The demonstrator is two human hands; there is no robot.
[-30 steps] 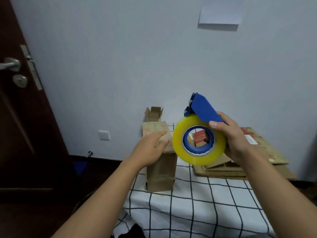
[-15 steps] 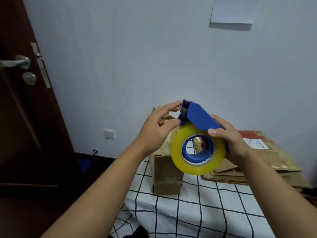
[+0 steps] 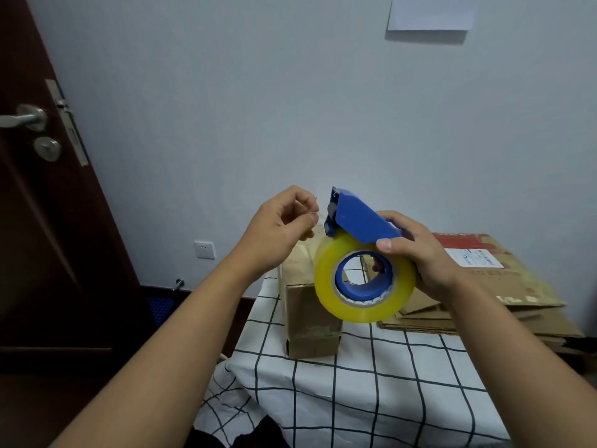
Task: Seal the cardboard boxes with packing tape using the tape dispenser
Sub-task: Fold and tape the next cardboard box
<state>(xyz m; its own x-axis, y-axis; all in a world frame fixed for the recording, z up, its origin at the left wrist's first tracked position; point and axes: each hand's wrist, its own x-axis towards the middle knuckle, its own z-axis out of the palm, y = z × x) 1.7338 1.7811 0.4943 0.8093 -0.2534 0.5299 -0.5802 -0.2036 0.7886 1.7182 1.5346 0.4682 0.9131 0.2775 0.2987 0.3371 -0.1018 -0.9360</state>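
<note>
Two hands busy: right hand [image 3: 416,250] gripping the tape dispenser [image 3: 361,253] above the cardboard box [image 3: 307,305] on the bench [image 3: 371,383], left hand [image 3: 277,227] pinching the tape end [image 3: 315,218]. Risk: clear tape folds onto itself if I slack.

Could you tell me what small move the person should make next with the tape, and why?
Probably draw the tape end out further and lower it onto the box: the left hand pinches near the dispenser held by the right hand, above the box.
</note>
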